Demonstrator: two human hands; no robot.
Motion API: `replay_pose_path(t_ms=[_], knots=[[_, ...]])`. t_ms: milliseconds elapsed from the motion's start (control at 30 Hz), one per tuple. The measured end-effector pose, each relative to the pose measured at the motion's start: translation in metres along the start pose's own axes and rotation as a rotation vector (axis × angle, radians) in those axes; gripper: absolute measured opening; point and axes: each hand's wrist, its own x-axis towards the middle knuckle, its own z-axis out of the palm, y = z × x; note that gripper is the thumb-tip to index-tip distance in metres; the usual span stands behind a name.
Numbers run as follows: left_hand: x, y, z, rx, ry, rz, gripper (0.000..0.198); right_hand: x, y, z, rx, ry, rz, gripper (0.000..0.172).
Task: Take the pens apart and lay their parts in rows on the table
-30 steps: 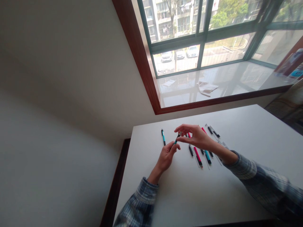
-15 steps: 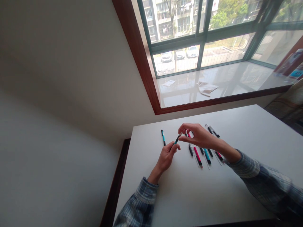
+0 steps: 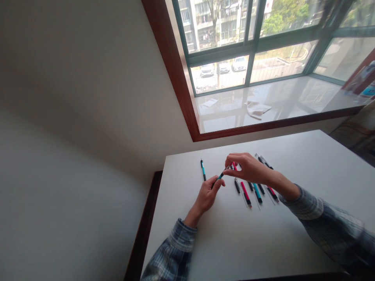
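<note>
My left hand (image 3: 207, 194) is closed round the lower part of a teal and black pen (image 3: 220, 176), which slants up to the right above the table. At the pen's upper end, my right hand (image 3: 249, 170) has its thumb and fingertips closed about the tip; the exact contact is partly hidden. Beyond my left hand lies a second teal and black pen (image 3: 203, 170). Below and behind my right hand are several loose pen parts, among them a pink barrel (image 3: 245, 190), a teal barrel (image 3: 257, 192) and a short black piece (image 3: 237, 186).
The white table (image 3: 181, 218) meets the wall and a windowsill with a dark red frame (image 3: 263, 124). A crumpled cloth (image 3: 257, 109) lies on the sill, and a plastic bottle (image 3: 367, 90) stands at the right edge. Thin refills (image 3: 244, 200) lie beside the barrels.
My right hand has shifted slightly to the right, and more of the held pen's teal part shows between the hands. The view has moved a little.
</note>
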Motion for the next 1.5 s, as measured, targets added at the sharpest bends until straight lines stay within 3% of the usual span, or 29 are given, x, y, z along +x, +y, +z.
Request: replay_pose_path(t_ms=[533, 733, 1500], knots=[[-0.0018, -0.0006, 0.0007, 0.064, 0.001, 0.006, 0.048, 0.0002, -0.0007, -0.0033, 0.066, -0.078, 0.081, 0.030], [-0.0022, -0.0035, 0.0004, 0.059, -0.012, 0.012, 0.047, 0.0001, 0.0013, -0.0017, 0.135, -0.107, 0.055, 0.025], [-0.0019, -0.0017, 0.0005, 0.053, -0.056, 0.007, 0.048, -0.0019, 0.0032, -0.0044, 0.134, -0.137, 0.071, 0.034]])
